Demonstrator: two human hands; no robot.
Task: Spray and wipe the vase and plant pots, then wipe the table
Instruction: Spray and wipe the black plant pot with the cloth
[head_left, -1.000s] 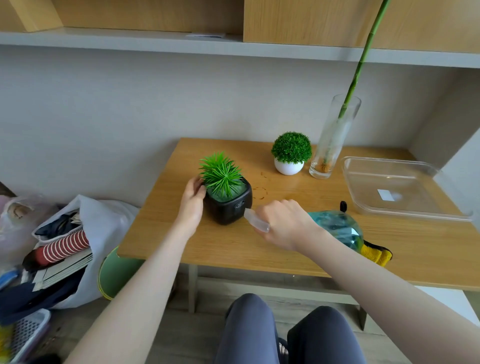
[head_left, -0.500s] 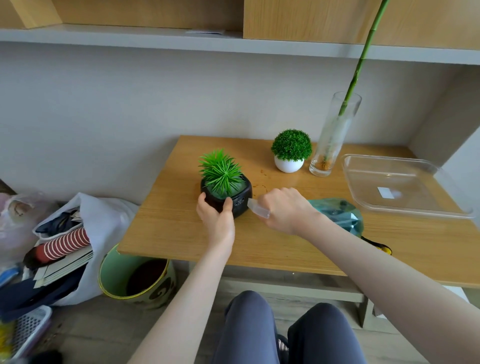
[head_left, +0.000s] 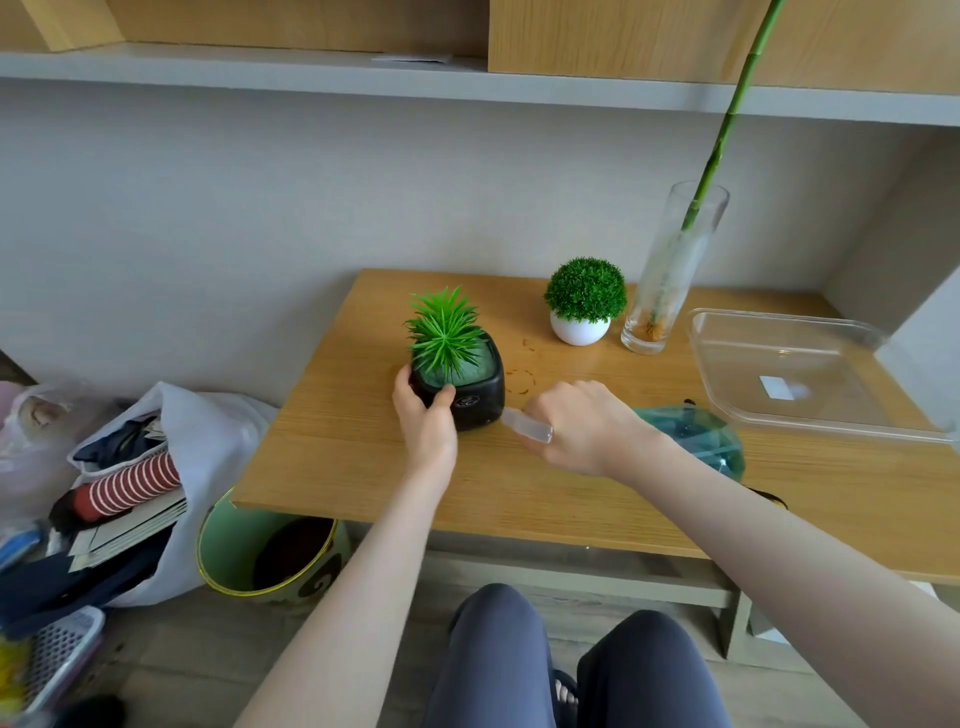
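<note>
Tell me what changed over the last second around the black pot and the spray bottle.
The left hand came round from the black pot's far left side to its near left corner and now grips it, thumb on the front face. The pot barely shifted. The right hand kept its grip on the spray bottle, nozzle aimed at the pot. The white pot, glass vase and clear tray stayed put.

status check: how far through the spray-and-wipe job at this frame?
Early. Done: nothing I can confirm; ring stains remain on the table. In hand: left hand grips the black pot; right hand aims the spray bottle at it. Left: wiping this pot, the white pot, the glass vase, then the table.
</note>
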